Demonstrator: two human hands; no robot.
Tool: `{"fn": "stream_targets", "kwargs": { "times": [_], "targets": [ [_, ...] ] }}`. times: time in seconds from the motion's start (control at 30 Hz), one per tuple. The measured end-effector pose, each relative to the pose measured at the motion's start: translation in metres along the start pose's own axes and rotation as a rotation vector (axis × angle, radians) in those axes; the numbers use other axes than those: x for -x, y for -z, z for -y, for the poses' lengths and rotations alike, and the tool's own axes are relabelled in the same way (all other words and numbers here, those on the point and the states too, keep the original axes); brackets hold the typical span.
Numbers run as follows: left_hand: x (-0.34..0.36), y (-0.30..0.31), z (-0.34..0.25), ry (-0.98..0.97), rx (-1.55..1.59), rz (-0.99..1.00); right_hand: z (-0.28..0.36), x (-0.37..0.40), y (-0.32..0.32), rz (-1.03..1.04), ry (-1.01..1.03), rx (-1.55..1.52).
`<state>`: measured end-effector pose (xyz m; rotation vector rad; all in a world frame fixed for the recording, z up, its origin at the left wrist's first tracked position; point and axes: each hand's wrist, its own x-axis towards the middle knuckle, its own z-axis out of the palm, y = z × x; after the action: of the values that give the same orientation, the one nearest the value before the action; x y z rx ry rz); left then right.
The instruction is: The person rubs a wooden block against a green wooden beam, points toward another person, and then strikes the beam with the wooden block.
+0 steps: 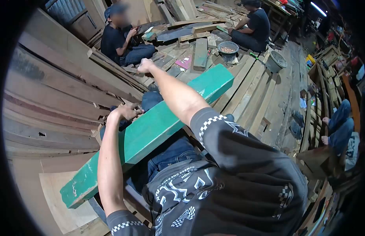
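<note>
A long green-painted wooden beam (pixel 151 133) lies slantwise across my lap, under both my forearms. Just past its far edge, my left hand (pixel 127 112) is curled with the fingers bent; what it holds, if anything, is hidden. Farther forward, my right hand (pixel 145 65) is closed like a fist above the floor. I cannot make out anything in it. My jeans (pixel 170 155) show below the beam. Chipped paint marks the beam's lower left end.
Two people (pixel 121 39) (pixel 253 27) sit on the floor ahead among loose planks (pixel 200 55). Two buckets (pixel 228 51) (pixel 276 61) stand to the right of the planks. Wooden boards (pixel 52 98) line the left side. Another person's legs (pixel 340 126) show at right.
</note>
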<state>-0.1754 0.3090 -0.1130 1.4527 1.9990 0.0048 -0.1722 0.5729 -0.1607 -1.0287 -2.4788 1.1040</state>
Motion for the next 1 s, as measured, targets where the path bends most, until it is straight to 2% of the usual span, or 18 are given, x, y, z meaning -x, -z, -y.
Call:
{"fn": "stream_targets", "kwargs": {
  "times": [0.07, 0.1, 0.2, 0.23, 0.33, 0.57, 0.67, 0.7, 0.8, 0.87, 0.93, 1.0],
  "targets": [
    [-0.004, 0.001, 0.002, 0.03, 0.021, 0.056, 0.0, 0.009, 0.002, 0.083, -0.022, -0.031],
    [0.001, 0.003, -0.005, 0.091, 0.027, 0.067, 0.0, 0.008, -0.004, -0.016, 0.044, 0.054],
    [-0.002, -0.001, 0.002, 0.054, -0.048, -0.004, -0.002, 0.002, -0.004, 0.052, -0.025, -0.023],
    [-0.001, 0.002, 0.0, 0.064, 0.004, 0.049, -0.002, 0.002, -0.004, 0.036, -0.019, -0.033],
    [0.001, 0.002, -0.001, 0.025, -0.105, 0.012, -0.003, 0.0, -0.006, 0.043, 0.012, -0.046],
    [0.005, 0.007, -0.011, 0.096, -0.019, 0.087, 0.003, 0.012, 0.003, 0.096, -0.006, -0.055],
    [-0.001, 0.001, 0.002, 0.04, -0.002, 0.034, 0.003, 0.01, -0.006, -0.213, -0.022, -0.079],
    [-0.004, 0.001, 0.002, 0.076, -0.006, 0.051, 0.005, 0.013, -0.004, -0.32, -0.024, -0.084],
    [-0.007, 0.0, 0.007, 0.01, -0.063, 0.013, 0.009, 0.016, 0.012, -0.378, -0.015, -0.282],
    [-0.01, -0.001, 0.009, 0.036, -0.012, 0.041, 0.004, 0.007, 0.01, -0.303, -0.034, -0.262],
    [0.001, 0.003, -0.002, 0.055, -0.055, -0.005, 0.001, 0.006, 0.008, -0.127, -0.048, 0.017],
    [-0.003, 0.001, 0.005, 0.045, -0.016, 0.0, 0.002, 0.014, 0.002, -0.122, -0.114, -0.035]
  ]
}}
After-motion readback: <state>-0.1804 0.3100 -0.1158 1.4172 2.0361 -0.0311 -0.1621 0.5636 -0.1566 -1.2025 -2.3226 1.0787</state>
